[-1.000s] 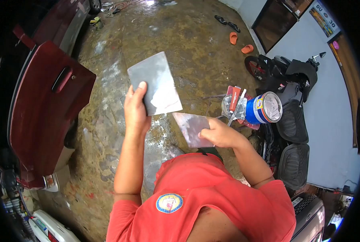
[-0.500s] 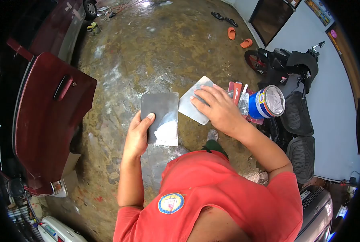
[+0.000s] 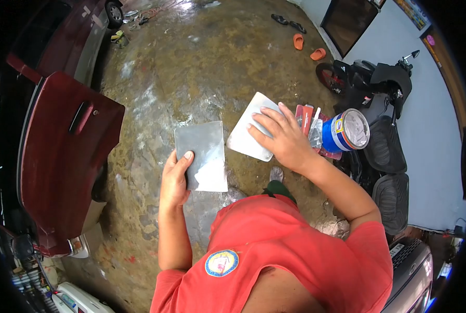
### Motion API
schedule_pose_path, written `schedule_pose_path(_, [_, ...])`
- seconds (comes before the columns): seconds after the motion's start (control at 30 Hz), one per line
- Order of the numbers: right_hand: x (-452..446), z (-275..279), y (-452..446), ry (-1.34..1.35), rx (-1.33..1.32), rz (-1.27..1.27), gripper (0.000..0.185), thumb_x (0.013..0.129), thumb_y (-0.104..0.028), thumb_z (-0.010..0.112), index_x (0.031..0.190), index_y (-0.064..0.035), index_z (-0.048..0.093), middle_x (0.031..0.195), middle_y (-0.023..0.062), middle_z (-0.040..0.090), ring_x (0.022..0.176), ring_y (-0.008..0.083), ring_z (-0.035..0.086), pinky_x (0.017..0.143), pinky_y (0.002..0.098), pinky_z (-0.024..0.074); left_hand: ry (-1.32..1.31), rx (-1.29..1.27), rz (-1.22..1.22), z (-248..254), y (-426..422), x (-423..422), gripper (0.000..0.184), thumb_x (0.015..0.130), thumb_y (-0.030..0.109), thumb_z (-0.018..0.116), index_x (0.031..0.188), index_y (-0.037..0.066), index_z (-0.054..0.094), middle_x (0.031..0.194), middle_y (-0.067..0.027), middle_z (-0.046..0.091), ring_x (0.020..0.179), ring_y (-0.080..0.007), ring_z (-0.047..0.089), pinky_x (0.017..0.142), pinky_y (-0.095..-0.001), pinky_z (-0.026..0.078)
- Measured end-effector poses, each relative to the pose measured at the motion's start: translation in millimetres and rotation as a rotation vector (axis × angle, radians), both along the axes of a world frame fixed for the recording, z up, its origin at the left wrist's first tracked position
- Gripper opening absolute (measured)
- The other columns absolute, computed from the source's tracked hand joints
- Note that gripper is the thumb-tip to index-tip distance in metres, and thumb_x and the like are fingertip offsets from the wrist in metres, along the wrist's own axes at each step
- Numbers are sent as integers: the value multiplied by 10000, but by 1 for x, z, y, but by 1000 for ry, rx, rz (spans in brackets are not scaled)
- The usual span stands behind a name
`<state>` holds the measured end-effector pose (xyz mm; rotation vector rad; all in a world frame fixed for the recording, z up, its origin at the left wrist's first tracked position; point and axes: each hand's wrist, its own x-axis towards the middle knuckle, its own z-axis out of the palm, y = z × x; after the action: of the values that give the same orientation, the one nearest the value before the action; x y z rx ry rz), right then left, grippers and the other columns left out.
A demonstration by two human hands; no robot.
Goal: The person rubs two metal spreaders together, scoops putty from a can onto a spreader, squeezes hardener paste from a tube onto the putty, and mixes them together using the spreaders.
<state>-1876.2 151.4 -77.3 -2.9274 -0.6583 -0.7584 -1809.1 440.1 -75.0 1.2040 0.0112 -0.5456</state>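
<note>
My left hand (image 3: 175, 180) grips the edge of a dark grey flat plate (image 3: 199, 146), thumb on top. White paste (image 3: 212, 176) lies smeared on the plate's lower right part. In my right hand (image 3: 282, 130) is a pale, thin, flat spreader sheet (image 3: 247, 122), the fingers laid across its upper face and the thumb hidden. A small gap separates the sheet from the plate. Just right of my right hand stands an open blue can (image 3: 334, 136) with pale paste in it. Beside the can lie a red tube (image 3: 307, 119) and some crumpled clear plastic (image 3: 315, 136).
A dark red car door (image 3: 66, 172) stands open on the left. Along the right wall are a black motorcycle (image 3: 371, 81) and dark ribbed mats (image 3: 392, 201). Orange slippers (image 3: 318, 54) lie on the stained concrete floor (image 3: 217, 68) farther off.
The plate in my left hand has shifted slightly left and down. My right hand's sheet has turned and risen a little, and the gap between the two has widened.
</note>
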Motion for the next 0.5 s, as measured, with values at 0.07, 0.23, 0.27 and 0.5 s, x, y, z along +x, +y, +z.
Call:
schedule_pose_path(0.07, [-2,4,-1,-5,-2,39,416,861,-140,550,1273,-166,599,1335,83,531,1288,290,480,1128,594,314,-48,48,-56,1,7,10,418,953,210,620,1269,-50,532,1127,-124,661,959,-172,655,849,-305,527])
schedule_pose_path(0.23, [-2,8,0,-21,2,87,404,864,-163,552,1263,-196,607,1337,64,531,1296,276,475,1140,605,298,-105,178,-211,16,13,22,387,961,200,611,1250,-51,550,1069,-83,669,915,-138,637,815,-278,514])
schedule_pose_path(0.27, [-2,9,1,-23,5,80,402,864,-165,551,1260,-197,610,1337,62,530,1296,275,475,1141,601,300,-112,199,-240,17,14,22,386,962,200,609,1250,-50,549,1066,-80,669,909,-134,634,810,-274,511])
schedule_pose_path(0.5, [-2,10,3,-35,8,54,389,869,-176,538,1245,-121,620,1338,62,541,1297,266,475,1137,554,318,-123,245,-292,10,7,11,370,982,201,599,1249,-52,553,1074,-72,662,923,-118,618,816,-266,504])
